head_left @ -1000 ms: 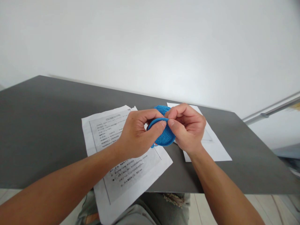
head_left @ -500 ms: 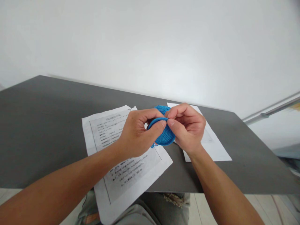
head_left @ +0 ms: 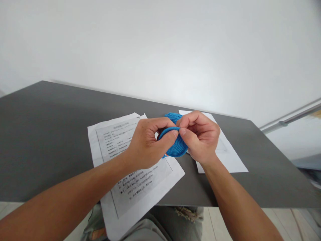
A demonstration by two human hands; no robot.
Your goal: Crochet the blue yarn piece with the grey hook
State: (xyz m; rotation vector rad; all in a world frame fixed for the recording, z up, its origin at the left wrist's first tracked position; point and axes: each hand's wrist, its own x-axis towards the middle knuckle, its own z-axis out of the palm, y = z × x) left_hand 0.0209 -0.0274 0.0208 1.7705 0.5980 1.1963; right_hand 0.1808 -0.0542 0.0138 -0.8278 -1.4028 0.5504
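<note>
A round blue crocheted piece [head_left: 177,147] is held up between my two hands, its ringed face turned toward me. My left hand [head_left: 147,142] pinches its top edge between thumb and fingers. At the same edge, just to the right, my right hand [head_left: 202,135] has thumb and forefinger pressed together on the rim. Whether the right fingers also grip a hook or a strand is hidden. Behind the hands lies a ball of blue yarn [head_left: 173,116], partly covered by them. A bit of blue yarn with an orange spot shows under the left hand.
A creased printed sheet [head_left: 102,187] lies under my left arm and hangs over the front edge of the dark grey table [head_left: 50,134]. A second white sheet [head_left: 233,162] rests beneath my right hand. Behind the table stands a white wall [head_left: 150,43].
Both hands stay almost in place on the crocheted piece. The piece has shifted very slightly, and less of the yarn strand shows under the left hand.
</note>
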